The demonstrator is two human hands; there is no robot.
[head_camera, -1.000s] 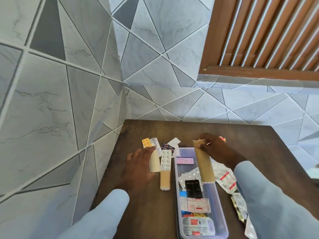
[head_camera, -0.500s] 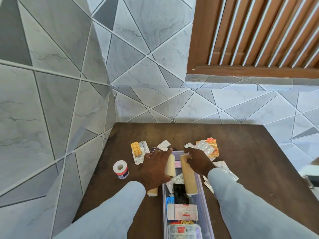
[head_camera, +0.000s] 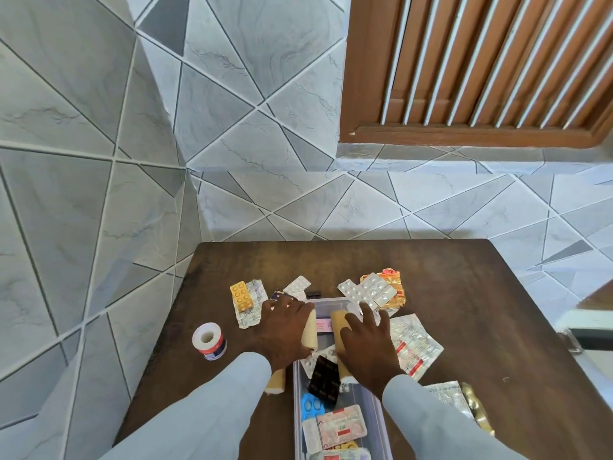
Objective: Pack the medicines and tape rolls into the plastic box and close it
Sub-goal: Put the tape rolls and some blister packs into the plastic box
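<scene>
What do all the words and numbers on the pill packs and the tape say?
None can be read.
White tape roll: red and blue band, print blurred.
Pink-and-white pack in the plastic box: red block and lines of print, too small.
Silver strip with red marks on the table: print too small.
Orange blister pack: no text visible.

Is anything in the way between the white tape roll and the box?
Yes. The white tape roll stands on the table left of the plastic box. Between them are the left hand, gripping a tan roll at the box's left edge, and another tan roll lying by that wall.
</scene>
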